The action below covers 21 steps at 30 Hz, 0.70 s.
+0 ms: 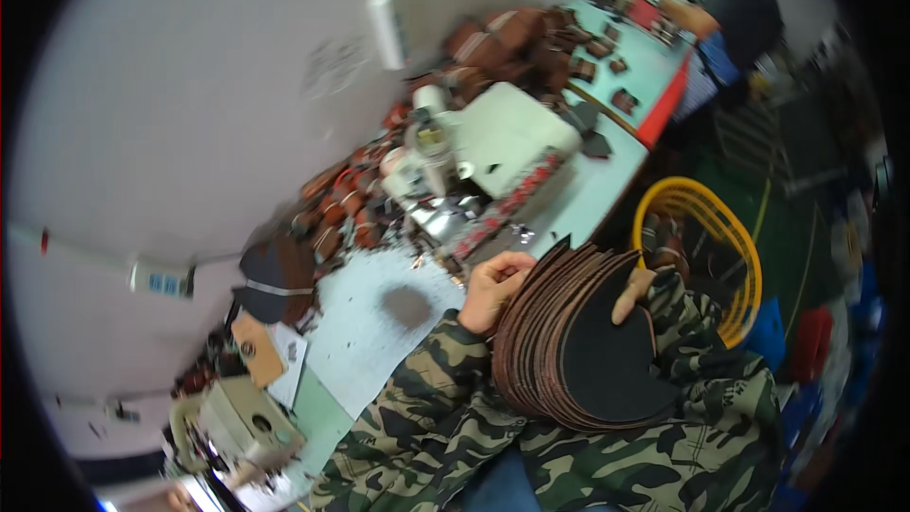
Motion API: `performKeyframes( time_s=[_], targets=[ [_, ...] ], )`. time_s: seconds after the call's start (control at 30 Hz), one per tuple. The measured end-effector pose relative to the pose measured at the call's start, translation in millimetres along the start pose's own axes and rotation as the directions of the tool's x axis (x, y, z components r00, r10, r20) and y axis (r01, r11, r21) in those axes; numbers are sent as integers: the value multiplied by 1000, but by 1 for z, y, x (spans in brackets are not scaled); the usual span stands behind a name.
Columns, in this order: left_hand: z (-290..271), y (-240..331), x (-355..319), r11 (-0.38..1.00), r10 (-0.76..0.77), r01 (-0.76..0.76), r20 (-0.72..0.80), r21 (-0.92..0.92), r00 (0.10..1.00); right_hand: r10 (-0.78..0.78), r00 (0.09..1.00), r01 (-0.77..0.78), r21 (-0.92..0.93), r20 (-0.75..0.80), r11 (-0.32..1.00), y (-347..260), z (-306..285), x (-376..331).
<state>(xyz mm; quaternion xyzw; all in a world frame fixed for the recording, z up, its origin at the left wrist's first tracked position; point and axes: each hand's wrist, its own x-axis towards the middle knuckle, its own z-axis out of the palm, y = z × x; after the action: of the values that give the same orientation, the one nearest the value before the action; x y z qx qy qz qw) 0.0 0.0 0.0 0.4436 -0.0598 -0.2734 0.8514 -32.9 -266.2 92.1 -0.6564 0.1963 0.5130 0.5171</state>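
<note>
A thick, fanned stack of curved, leather-like pieces [607, 360], black on the face with brown edges, rests upright against my lap. My left hand [493, 290] is closed at the stack's upper left edge, its fingers curled against the pieces. On the other side, my right hand [633, 296] grips the upper right edge, with one digit lying over the black front piece. Its other fingers are hidden behind the stack. Camouflage sleeves cover both forearms.
A sewing machine [431, 156] stands on the bench ahead, brown bundles [346, 199] heaped along the wall. Another machine [248, 422] is at lower left. A yellow basket [749, 265] holding dark pieces stands at right. Farther off, a person [744, 24] works at a table [640, 66].
</note>
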Motion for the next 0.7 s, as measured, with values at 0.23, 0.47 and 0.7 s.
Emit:
performKeyframes(
  time_s=[0.23, 0.47, 0.7],
  targets=[
    [18, -15, 32, 794, -441, 244, 251, 558, 862, -216, 966, 181, 223, 144, 958, 92, -40, 21],
    [93, -91, 111, 848, -370, 489, 431, -206, 823, -599, 794, 463, 535, 104, 706, 186, -92, 44],
    [182, -165, 188, 804, -565, 471, 221, 364, 795, -659, 669, 309, 678, 343, 667, 198, -153, 69]
  ],
)
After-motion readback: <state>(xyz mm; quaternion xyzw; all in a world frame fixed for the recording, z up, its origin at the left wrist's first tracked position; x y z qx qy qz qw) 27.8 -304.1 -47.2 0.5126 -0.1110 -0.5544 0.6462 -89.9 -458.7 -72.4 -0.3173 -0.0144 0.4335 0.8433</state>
